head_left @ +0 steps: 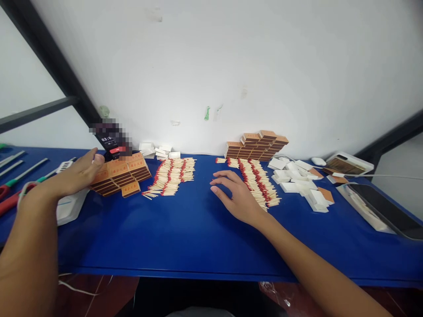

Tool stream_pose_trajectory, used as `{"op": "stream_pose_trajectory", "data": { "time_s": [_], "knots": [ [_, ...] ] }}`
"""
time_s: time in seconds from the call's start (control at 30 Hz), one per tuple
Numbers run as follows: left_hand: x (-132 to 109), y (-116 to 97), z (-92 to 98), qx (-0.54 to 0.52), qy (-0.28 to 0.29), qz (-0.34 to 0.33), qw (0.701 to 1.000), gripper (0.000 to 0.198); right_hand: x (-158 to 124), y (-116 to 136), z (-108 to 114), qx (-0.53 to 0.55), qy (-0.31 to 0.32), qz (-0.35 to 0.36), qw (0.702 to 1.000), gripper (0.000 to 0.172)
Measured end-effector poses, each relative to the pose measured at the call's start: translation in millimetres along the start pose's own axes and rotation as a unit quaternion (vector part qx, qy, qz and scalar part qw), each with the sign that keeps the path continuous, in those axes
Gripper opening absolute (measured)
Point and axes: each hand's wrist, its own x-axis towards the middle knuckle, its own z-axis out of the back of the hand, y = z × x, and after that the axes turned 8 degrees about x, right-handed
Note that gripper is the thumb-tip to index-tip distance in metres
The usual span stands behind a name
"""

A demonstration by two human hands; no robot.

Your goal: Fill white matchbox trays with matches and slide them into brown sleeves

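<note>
My left hand [81,169] is at the left, its fingers apart, over the near-left end of a stack of orange matchboxes [120,174]; it holds nothing that I can see. My right hand [238,196] hovers with curved, parted fingers at the left side of the right match rows [259,178], holding nothing. Another bunch of red-tipped matches [173,176] lies right of the left stack. One matchbox [131,189] sits in front of that stack. Against the wall rises a second stack of matchboxes [254,147].
White trays [297,178] are piled at the right, with smaller ones [158,149] by the wall. A phone showing a timer [114,143] leans behind the left stack. Scissors [13,193] lie far left. A dark phone [386,209] rests on the blue table [172,246] at right.
</note>
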Motion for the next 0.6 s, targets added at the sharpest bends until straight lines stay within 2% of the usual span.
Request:
{"op": "stream_pose_trajectory", "data": {
  "time_s": [0.07,0.1,0.17,0.27,0.33,0.4,0.43,0.53,0.6],
  "knots": [
    [0,-5,6.8,-0.012,0.001,0.034,0.999,0.114,0,-1,0,0.001,0.0,0.0,1.0,0.019],
    [-1,-10,11.8,-0.014,-0.024,0.041,0.999,0.113,0,-1,0,0.002,0.0,0.0,1.0,0.019],
    [0,-26,24.4,-0.009,-0.11,0.032,0.993,0.109,0,-1,-1,0.002,-0.001,0.0,1.0,0.019],
    [7,-62,44.3,-0.008,-0.202,-0.032,0.979,0.087,0,-2,-2,0.003,-0.005,0.004,1.0,0.018],
    [22,-91,52.1,-0.003,-0.204,-0.093,0.974,0.06,0,-3,-2,0.004,-0.008,0.008,1.0,0.018],
    [45,-119,51.7,0.019,-0.137,-0.164,0.977,0.042,1,-3,-1,0.005,-0.012,0.01,1.0,0.017],
    [59,-131,48.3,0.039,-0.097,-0.175,0.979,0.036,1,-4,-1,0.004,-0.013,0.01,1.0,0.017],
    [100,-157,30.2,0.119,0.055,-0.161,0.978,0.031,2,-5,1,0.001,-0.019,0.005,1.0,0.017],
    [120,-166,17.5,0.146,0.079,-0.16,0.973,0.034,3,-6,2,-0.001,-0.021,0.001,1.0,0.017]
  ]
}}
